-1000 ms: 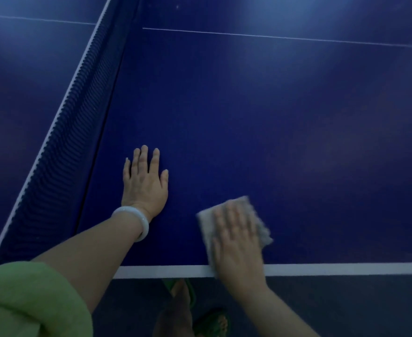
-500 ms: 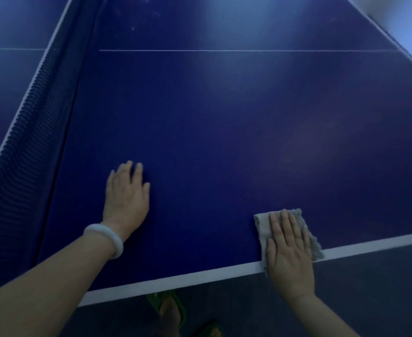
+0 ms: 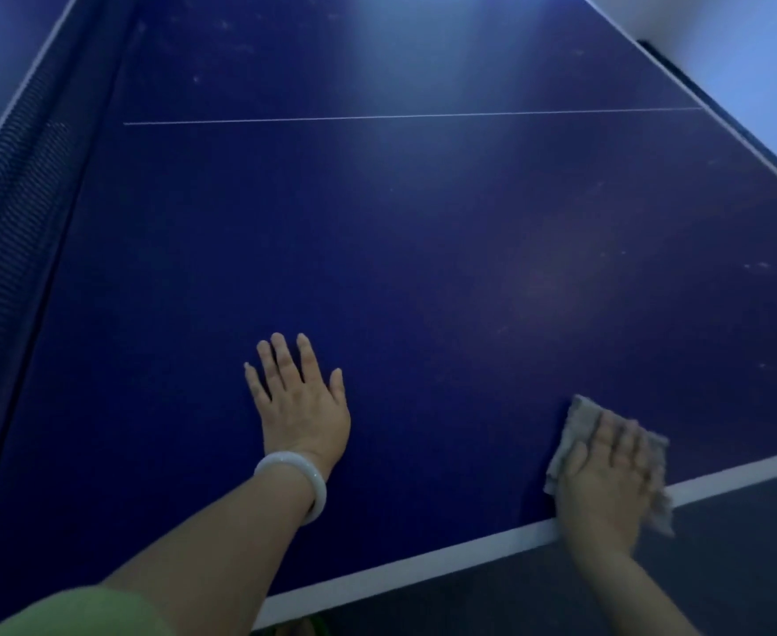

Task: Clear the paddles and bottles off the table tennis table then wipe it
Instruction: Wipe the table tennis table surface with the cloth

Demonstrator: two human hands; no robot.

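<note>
The blue table tennis table [image 3: 423, 250] fills the view. My left hand [image 3: 301, 406] rests flat on it with straight, spread fingers, a white bangle on the wrist. My right hand [image 3: 606, 479] presses flat on a grey cloth [image 3: 581, 422] at the table's near edge, by the white border line [image 3: 423, 564]. The cloth's right corner hangs a little over the edge. No paddles or bottles are in view.
The net [image 3: 14, 185] runs along the left side, with the other half of the table beyond it. A thin white centre line [image 3: 400, 117] crosses the far surface. The table's right edge meets a pale wall at top right. Dark floor lies below the near edge.
My right hand has slid the cloth to the right along the near edge. My left hand stays flat on the table, and the view has turned to the right.
</note>
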